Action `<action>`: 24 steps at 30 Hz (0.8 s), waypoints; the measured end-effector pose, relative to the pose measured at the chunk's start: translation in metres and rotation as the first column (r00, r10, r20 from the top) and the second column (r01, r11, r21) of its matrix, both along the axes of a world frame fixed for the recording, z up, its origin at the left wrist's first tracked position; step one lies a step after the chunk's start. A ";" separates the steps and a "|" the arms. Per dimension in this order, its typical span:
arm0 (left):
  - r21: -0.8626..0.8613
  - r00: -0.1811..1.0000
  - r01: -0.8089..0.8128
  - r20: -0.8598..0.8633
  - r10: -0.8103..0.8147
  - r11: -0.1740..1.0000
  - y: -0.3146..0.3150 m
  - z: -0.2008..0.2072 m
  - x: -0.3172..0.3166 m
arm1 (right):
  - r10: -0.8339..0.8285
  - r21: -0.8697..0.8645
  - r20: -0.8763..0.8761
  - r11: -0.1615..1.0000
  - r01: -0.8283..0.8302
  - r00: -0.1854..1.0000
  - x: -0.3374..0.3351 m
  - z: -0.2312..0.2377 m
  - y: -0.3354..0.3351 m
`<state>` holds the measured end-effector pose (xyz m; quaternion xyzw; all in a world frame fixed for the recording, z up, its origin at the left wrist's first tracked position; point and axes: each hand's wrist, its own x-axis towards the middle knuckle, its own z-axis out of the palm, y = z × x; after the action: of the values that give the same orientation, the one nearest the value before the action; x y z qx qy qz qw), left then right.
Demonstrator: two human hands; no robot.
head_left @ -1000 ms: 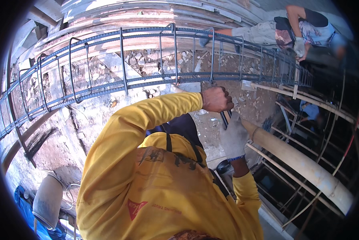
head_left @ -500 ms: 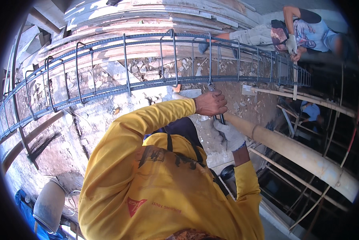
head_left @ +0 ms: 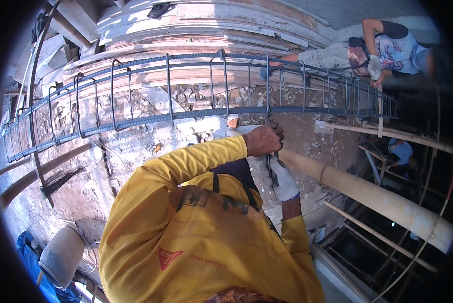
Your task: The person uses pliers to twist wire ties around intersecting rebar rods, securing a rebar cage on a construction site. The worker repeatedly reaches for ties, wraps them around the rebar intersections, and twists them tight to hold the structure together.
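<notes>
rubble-strewn ground [head_left: 312, 137], rebar [head_left: 246, 109] beyond left grip [head_left: 263, 140]

Ribbed metal bars [head_left: 236, 110] are running beyond the left hand [head_left: 264, 140]; matt cloth [head_left: 285, 185] is covering the right hand [head_left: 284, 181], beside smooth bamboo [head_left: 370, 198].

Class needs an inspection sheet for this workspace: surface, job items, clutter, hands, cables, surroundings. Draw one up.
Surface: pale, stained ground.
Job's things: rebar cage spanning the view; dark hand tool between the hands, exact type unclear.
Clutter: rubble seen through the cage; grey drum and blue sheet at lower left.
Grippers: bare left hand, curled at the tool's upper part; gloved right hand, on its lower part.
Cables: thin pale loops by the drum; cable or cord, cannot tell.
Surroundings: stacked boards at top; thick pale pole rightward; co-worker near the cage's right end.
</notes>
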<state>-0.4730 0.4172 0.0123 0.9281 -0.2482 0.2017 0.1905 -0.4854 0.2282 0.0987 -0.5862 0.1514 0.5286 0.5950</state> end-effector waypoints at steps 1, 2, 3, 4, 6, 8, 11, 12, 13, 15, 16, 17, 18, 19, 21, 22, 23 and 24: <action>0.055 0.998 0.018 -0.057 -0.014 0.998 -0.002 -0.001 0.002 | 0.212 -0.131 0.231 0.974 -0.185 0.950 0.000 -0.002 0.001; 0.110 0.993 0.038 -0.115 -0.025 0.993 -0.003 -0.001 0.005 | 0.404 -0.299 0.427 0.907 -0.296 0.809 0.002 -0.003 0.001; 0.198 0.979 0.077 -0.201 -0.037 0.977 -0.005 -0.001 0.008 | 0.577 -0.432 0.578 0.816 -0.384 0.577 0.005 -0.003 0.001; 0.110 0.995 0.018 -0.096 -0.007 0.994 -0.007 -0.001 0.009 | 0.596 -0.473 0.620 0.803 -0.364 0.510 0.010 -0.003 0.000; -0.019 0.993 -0.050 0.105 0.052 0.999 -0.010 0.000 0.013 | 0.420 -0.261 0.375 0.903 -0.341 0.827 0.025 0.000 -0.004; 0.030 0.993 -0.078 0.089 0.075 0.997 -0.007 0.003 0.014 | 0.236 -0.071 0.075 0.970 -0.231 0.969 0.032 -0.001 -0.005; 0.127 0.993 -0.039 -0.104 0.052 0.991 -0.008 0.009 0.009 | 0.152 -0.052 0.068 0.988 -0.149 0.986 0.028 -0.005 -0.008; 0.102 0.996 -0.068 -0.051 0.074 0.992 -0.008 0.011 0.008 | 0.222 -0.085 0.258 0.975 -0.207 0.940 0.027 -0.008 -0.008; 0.118 0.995 -0.083 -0.047 0.089 0.990 -0.009 0.013 0.005 | 0.205 -0.118 0.293 0.977 -0.178 0.934 0.027 -0.009 -0.010; 0.011 0.982 -0.180 -0.062 0.181 0.984 -0.019 0.015 -0.004 | 0.194 -0.103 0.337 0.980 -0.169 0.921 0.029 -0.011 -0.015; -0.069 0.963 -0.269 -0.037 0.267 0.961 -0.026 0.015 -0.011 | 0.176 -0.070 0.297 0.984 -0.163 0.938 0.031 -0.012 -0.018; -0.139 0.930 -0.366 -0.019 0.367 0.920 -0.034 0.014 -0.019 | 0.155 -0.044 0.273 0.988 -0.149 0.950 0.034 -0.012 -0.020; -0.183 0.902 -0.430 -0.127 0.413 0.884 -0.038 0.011 -0.031 | 0.141 0.021 0.255 0.988 -0.151 0.957 0.036 -0.014 -0.021; -0.472 0.871 -0.490 -0.305 0.386 0.733 -0.043 0.008 -0.039 | 0.244 -0.131 0.339 0.968 -0.212 0.909 0.037 -0.014 -0.020; -0.724 0.754 -0.655 -0.609 0.247 0.214 -0.047 0.000 -0.053 | 0.435 -0.329 0.428 0.891 -0.312 0.792 0.037 -0.014 -0.017; -0.700 0.698 -0.714 -0.714 0.063 -0.023 -0.045 -0.005 -0.053 | 0.513 -0.412 0.469 0.847 -0.336 0.719 0.036 -0.013 -0.014; -0.694 0.762 -0.647 -0.606 -0.228 -0.317 -0.038 -0.012 -0.048 | 0.494 -0.415 0.470 0.855 -0.311 0.731 0.034 -0.012 -0.011; -0.561 0.722 -0.691 -0.511 -0.467 -0.456 -0.032 -0.018 -0.043 | 0.490 -0.423 0.511 0.858 -0.289 0.706 0.034 -0.012 -0.008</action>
<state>-0.5163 0.3850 -0.0053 0.3087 0.2707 -0.0043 0.9118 -0.4513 0.2197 0.0871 -0.8278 -0.0935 0.3982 0.3840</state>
